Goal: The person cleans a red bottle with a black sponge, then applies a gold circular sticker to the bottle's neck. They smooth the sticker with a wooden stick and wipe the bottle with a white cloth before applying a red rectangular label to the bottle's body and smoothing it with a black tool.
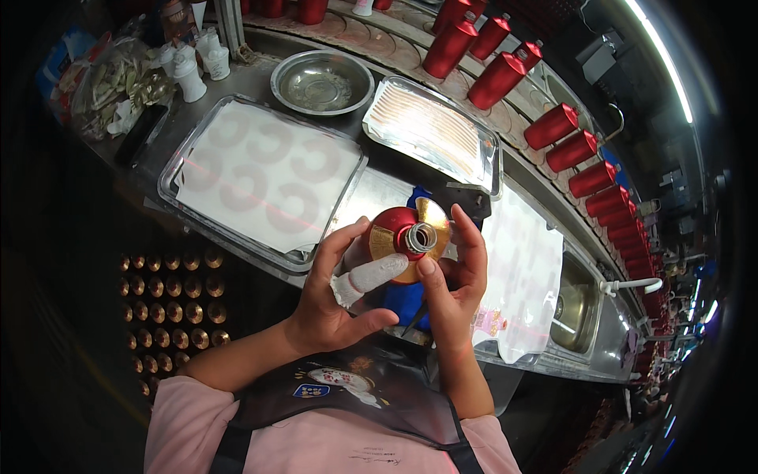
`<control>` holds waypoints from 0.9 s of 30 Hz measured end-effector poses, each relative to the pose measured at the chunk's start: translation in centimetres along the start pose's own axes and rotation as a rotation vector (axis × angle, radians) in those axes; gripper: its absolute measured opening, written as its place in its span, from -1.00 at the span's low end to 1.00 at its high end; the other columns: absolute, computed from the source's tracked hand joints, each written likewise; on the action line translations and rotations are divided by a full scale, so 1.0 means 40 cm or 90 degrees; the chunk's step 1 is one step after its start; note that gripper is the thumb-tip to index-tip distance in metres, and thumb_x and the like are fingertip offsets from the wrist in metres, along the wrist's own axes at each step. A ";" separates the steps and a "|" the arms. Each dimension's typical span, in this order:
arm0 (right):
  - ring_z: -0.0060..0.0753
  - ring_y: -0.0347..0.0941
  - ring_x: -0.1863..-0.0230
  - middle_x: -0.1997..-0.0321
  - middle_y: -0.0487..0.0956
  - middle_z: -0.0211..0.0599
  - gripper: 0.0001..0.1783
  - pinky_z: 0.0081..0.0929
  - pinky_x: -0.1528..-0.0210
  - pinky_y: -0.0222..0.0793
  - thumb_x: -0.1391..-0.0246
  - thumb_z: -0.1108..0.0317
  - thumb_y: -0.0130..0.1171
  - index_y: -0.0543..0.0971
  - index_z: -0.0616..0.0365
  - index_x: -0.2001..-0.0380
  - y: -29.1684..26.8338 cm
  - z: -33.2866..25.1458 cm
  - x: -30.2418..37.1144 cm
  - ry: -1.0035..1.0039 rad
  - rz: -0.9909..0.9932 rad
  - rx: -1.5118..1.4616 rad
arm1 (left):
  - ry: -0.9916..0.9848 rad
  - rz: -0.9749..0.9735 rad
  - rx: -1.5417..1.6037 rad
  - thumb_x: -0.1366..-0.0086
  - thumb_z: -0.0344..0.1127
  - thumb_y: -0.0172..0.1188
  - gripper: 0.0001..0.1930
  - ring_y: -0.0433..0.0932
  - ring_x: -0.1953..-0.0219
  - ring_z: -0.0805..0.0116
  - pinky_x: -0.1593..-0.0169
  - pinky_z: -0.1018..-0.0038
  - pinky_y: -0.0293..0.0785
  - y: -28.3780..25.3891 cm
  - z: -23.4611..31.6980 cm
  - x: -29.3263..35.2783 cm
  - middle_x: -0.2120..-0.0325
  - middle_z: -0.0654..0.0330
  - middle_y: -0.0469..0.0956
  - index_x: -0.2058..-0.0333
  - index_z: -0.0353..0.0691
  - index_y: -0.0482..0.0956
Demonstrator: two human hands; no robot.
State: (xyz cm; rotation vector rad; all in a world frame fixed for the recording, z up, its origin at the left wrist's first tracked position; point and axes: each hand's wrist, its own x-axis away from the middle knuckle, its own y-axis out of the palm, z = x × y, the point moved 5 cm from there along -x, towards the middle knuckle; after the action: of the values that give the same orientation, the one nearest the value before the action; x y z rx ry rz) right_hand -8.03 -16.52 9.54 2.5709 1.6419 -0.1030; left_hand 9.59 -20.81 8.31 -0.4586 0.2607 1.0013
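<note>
A red bottle (380,223) with gold, curved decals (432,213) on its shoulder is held between my two hands, its open threaded neck (421,238) facing up toward me. My left hand (322,304) grips the left side. One of its fingers wears a white wrap (377,275) and presses on the shoulder close to the neck. On the other side, my right hand (459,288) has its thumb on the gold area and its fingers around the bottle. The lower body of the bottle is mostly hidden beneath its shoulder and my hands.
A tray (162,186) holds white sheets with C-shaped prints. Behind it stand a metal bowl (280,96) and a tray of striped sheets (496,170). Red bottles (496,80) line the curved conveyor. A white sheet (521,276) lies beside the sink (586,328). Gold-topped bottles (175,288) fill the lower left.
</note>
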 end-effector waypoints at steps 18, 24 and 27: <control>-0.46 0.52 -0.12 -0.32 0.37 -0.19 -0.27 -0.64 -0.02 0.53 -0.20 0.46 0.29 0.28 0.22 -0.40 0.043 0.015 -0.032 0.024 0.005 -0.004 | 0.003 0.083 -0.023 -0.28 0.17 0.33 -0.14 0.55 -0.03 -0.03 -0.12 0.22 0.46 -0.058 -0.045 -0.026 -0.07 -0.11 0.43 -0.23 -0.46 0.26; -0.47 0.52 -0.13 -0.31 0.42 -0.16 -0.35 -0.62 -0.02 0.54 -0.24 0.49 0.25 0.33 0.22 -0.37 0.063 0.025 -0.056 -0.009 0.015 -0.059 | 0.022 0.086 -0.056 -0.21 0.04 0.42 -0.15 0.56 -0.04 -0.04 -0.11 0.22 0.49 -0.056 -0.032 -0.029 -0.09 -0.13 0.42 -0.24 -0.46 0.26; -0.48 0.52 -0.13 -0.28 0.45 -0.17 -0.39 -0.62 -0.04 0.53 -0.25 0.49 0.24 0.36 0.22 -0.35 0.078 0.032 -0.066 0.023 0.012 -0.061 | 0.011 0.081 -0.129 -0.19 -0.01 0.43 -0.28 0.54 -0.04 -0.05 -0.10 0.21 0.51 -0.060 -0.008 -0.039 -0.12 -0.13 0.36 -0.19 -0.34 0.43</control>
State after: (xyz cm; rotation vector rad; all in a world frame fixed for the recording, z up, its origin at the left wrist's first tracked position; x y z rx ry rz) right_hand -6.32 -20.36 8.65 2.5307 1.5927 0.0220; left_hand 10.83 -23.21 9.26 -0.6404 0.2065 1.1537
